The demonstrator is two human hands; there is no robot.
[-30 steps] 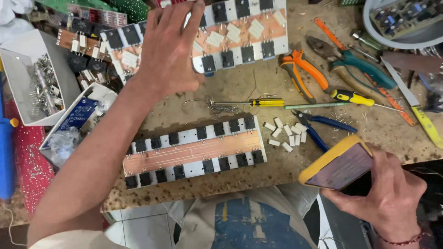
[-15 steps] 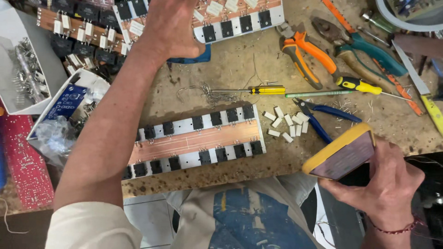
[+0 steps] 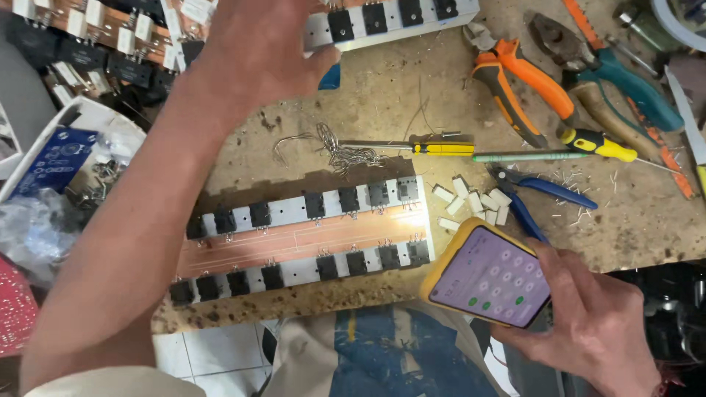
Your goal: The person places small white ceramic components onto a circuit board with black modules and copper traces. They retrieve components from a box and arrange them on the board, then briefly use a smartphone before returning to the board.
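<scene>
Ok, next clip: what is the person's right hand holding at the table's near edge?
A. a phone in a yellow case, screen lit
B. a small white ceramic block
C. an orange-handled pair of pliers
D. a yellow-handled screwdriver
A: the right hand grips the yellow-cased phone, its lit screen facing up; the pliers and screwdriver lie untouched on the table.

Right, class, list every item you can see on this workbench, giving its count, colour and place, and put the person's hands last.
Circuit board strip: one, copper with black components along both edges, centre of bench.
Second board: one, white with black components, top edge, under the left hand.
Phone: one, yellow case, screen lit, lower right.
White blocks: a small pile, right of the strip.
Screwdriver: one, yellow handle, centre.
Orange pliers: one pair, upper right.
Teal pliers: one pair, far right.
Blue cutters: one pair, beside the blocks.
Wire scraps: one tangle, centre.
Left hand: reaches over the second board.
Right hand: holds the phone.
</scene>
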